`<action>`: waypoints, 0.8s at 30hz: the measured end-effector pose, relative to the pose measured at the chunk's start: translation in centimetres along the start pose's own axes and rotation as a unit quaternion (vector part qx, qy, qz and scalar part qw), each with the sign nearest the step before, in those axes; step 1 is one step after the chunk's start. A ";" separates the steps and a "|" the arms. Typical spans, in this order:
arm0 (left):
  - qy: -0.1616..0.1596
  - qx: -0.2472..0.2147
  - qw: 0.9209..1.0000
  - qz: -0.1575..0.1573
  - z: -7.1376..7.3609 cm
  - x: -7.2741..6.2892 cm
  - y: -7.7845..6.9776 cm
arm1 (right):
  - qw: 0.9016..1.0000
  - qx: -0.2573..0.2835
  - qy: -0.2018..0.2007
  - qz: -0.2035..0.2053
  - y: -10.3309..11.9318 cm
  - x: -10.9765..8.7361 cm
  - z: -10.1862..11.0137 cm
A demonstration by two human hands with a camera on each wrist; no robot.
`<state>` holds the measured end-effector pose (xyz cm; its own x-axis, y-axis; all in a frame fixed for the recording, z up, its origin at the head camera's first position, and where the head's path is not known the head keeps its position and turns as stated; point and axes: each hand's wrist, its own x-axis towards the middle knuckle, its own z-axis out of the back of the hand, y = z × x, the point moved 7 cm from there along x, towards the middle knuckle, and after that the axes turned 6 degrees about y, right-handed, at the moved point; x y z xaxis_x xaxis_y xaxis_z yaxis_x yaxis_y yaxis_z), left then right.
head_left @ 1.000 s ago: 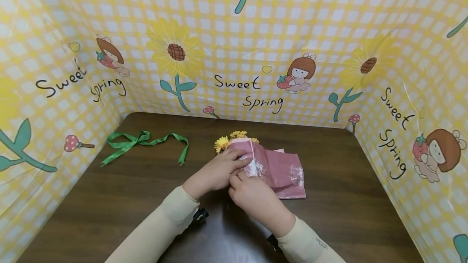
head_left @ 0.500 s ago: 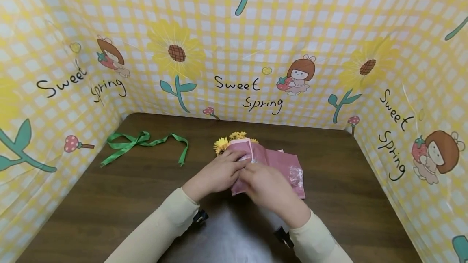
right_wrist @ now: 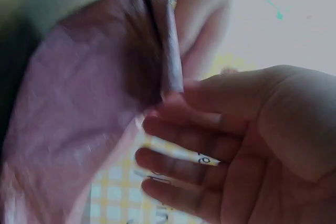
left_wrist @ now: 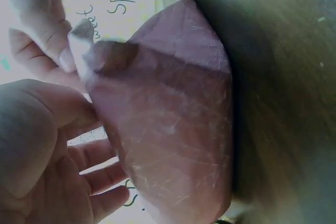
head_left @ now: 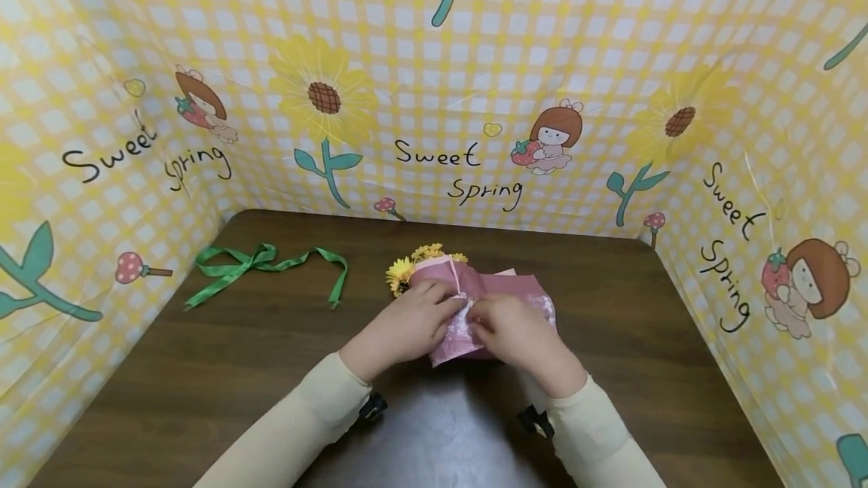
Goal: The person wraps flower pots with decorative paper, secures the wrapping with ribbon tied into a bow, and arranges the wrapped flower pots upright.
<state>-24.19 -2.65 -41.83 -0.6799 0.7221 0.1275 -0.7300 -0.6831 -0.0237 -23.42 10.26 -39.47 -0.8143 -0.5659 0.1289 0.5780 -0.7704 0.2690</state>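
Note:
Pink wrapping paper [head_left: 453, 351] with white patches lies partly folded around a bunch of yellow flowers [head_left: 400, 274], whose heads show past its far left edge. The left hand [head_left: 412, 322] holds the front fold near the flowers, fingers over the paper. In the left wrist view its thumb and fingers meet the paper's edge. The right hand [head_left: 521, 328] pinches the paper's raised edge between thumb and index finger, just right of the left hand. Its other fingers are spread loosely in the right wrist view. The flower stems are hidden inside the paper.
A green ribbon [head_left: 233, 268] lies loosely looped on the dark wooden table [head_left: 203, 390], left of the bouquet. A yellow checked cloth [head_left: 434, 96] with printed flowers and lettering rises along the table's back and both sides.
The right hand has moved right along the paper, away from the left hand. The paper's front flap now opens toward the person, and the bouquet has shifted slightly left.

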 end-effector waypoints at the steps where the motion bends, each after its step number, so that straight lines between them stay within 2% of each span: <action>1: -0.001 -0.003 1.000 0.000 0.2 0.0 0.0 | 1.000 0.010 0.007 -0.027 -1.0 -0.1 0.2; 4: 0.002 -0.008 1.000 0.005 0.5 -0.2 0.1 | 0.991 0.026 0.023 -0.130 -5.3 -0.6 0.5; 7: 0.013 -0.008 1.000 0.016 0.9 -0.5 0.1 | 0.968 0.047 0.055 -0.242 -10.0 -1.8 -0.1; 10: 0.018 -0.008 0.999 0.029 1.2 -0.8 0.1 | 0.943 0.072 0.105 -0.307 -13.1 -2.8 -1.5; 13: 0.018 -0.003 0.999 0.041 1.3 -1.0 0.1 | 0.933 0.099 0.136 -0.318 -14.4 -3.0 -2.8; 18: 0.009 0.000 0.998 0.070 1.5 -1.1 0.2 | 0.935 0.117 0.137 -0.306 -14.7 -2.2 -4.0; 24: -0.014 -0.017 0.994 0.109 1.2 -1.2 0.0 | 0.932 0.117 0.133 -0.315 -14.7 -1.8 -5.0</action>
<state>-23.29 -3.64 -40.77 -0.8206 0.5532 0.1432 -0.5673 -0.8188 -0.0877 -30.22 21.14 -48.42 -0.9284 -0.0990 -0.3581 -0.0640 -0.9068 0.4166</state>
